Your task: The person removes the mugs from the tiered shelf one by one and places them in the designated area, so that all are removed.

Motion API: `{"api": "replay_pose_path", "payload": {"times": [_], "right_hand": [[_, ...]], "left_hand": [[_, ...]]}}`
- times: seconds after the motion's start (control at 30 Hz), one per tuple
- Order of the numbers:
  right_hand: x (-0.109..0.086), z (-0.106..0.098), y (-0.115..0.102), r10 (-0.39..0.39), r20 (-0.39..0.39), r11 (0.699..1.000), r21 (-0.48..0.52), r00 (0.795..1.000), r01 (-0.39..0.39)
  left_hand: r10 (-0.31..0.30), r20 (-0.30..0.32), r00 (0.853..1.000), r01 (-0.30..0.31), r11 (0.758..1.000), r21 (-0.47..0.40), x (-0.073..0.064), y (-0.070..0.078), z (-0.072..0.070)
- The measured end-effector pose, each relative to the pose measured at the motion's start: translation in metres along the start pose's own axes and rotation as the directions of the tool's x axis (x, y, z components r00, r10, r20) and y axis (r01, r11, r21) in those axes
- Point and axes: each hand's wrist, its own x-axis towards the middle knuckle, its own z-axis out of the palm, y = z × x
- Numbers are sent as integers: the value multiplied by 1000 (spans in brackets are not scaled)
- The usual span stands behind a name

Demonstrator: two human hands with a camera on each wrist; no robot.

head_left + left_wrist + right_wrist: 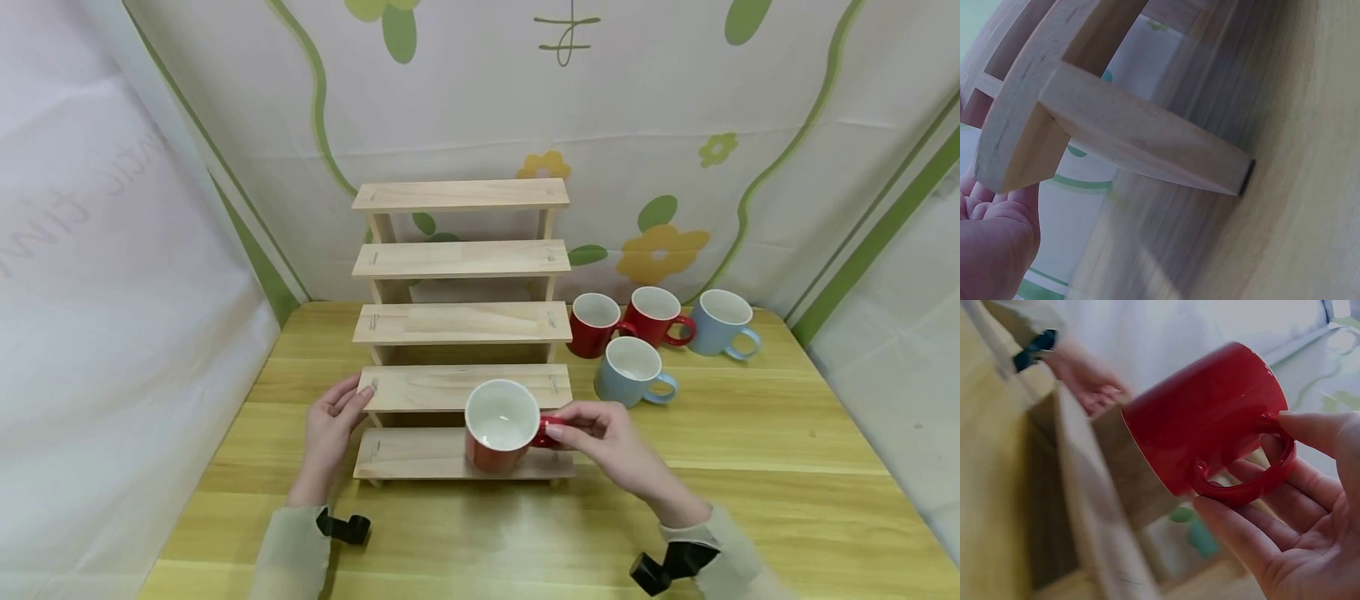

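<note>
In the head view a red mug (497, 450) with a white inside stands out over the right part of the lowest step of a wooden tiered rack (460, 322). My right hand (611, 446) pinches its handle between thumb and fingers, as the right wrist view shows, where the mug (1207, 412) is tilted in the picture. Its base appears close over the lowest board. My left hand (333, 433) grips the left end of the second board from the bottom, thumb on top. In the left wrist view its fingers are partly hidden behind the wooden board (1016, 106).
Right of the rack stand two more red mugs (591, 335) and two light blue mugs (621, 379), handles to the right. All stand on a wood-grain table (765, 467). A white cloth backdrop (465, 100) with printed flowers rises behind, with white sides left and right.
</note>
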Motion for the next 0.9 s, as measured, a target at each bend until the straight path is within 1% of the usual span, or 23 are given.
{"api": "replay_pose_path", "payload": {"times": [0.1, 0.17, 0.23, 0.37, 0.43, 0.5, 0.53, 0.6, 0.63, 0.67, 0.7, 0.73, 0.77, 0.83, 0.9], "right_hand": [[-5, -15, -13, -50, -25, 998, 38, 998, 51], [-9, -25, -21, -96, -55, 995, 36, 994, 98], [-13, -36, -28, -124, -101, 992, 25, 987, 127], [-22, -59, -39, -162, -215, 985, 25, 963, 172], [-26, -71, -42, -192, -249, 975, 59, 949, 213], [-30, -83, -43, -232, -282, 957, 103, 931, 270], [-32, -89, -42, -254, -293, 944, 134, 922, 303], [-36, -101, -41, -288, -326, 915, 185, 901, 359], [-38, -107, -40, -305, -345, 892, 224, 888, 394], [-40, -112, -39, -315, -373, 878, 235, 873, 418], [-43, -118, -38, -318, -395, 870, 238, 862, 431], [-45, -124, -37, -325, -412, 856, 254, 851, 450], [-47, -130, -36, -325, -427, 845, 270, 844, 462], [-51, -142, -33, -322, -446, 821, 307, 835, 481], [-56, -154, -32, -302, -470, 817, 321, 830, 479]], "left_hand": [[5, 0, 1000, -5, 1000, -9, 0, 0, 0], [6, -1, 1000, -6, 1000, -16, 0, 0, 0], [5, -2, 1000, -5, 1000, -22, 0, 0, 0], [-2, 3, 1000, 2, 1000, -27, 0, 0, 0], [-4, 4, 1000, 4, 1000, -25, 0, 0, 0], [-4, 4, 1000, 4, 1000, -22, 0, 0, -1], [-5, 3, 1000, 5, 1000, -24, 0, 0, -1], [-4, 4, 1000, 4, 999, -33, 0, 1, -1], [-4, 6, 1000, 4, 999, -34, 0, 1, -1], [-6, 6, 1000, 6, 999, -35, 0, 1, -1], [-7, 7, 1000, 7, 999, -34, 0, 1, 0], [-7, 8, 1000, 8, 999, -34, 1, 1, 0], [-9, 9, 1000, 9, 999, -30, 1, 1, 0], [-12, 8, 1000, 12, 1000, -20, 1, 2, 0], [-10, 9, 1000, 10, 1000, -13, 1, 1, 1]]}}
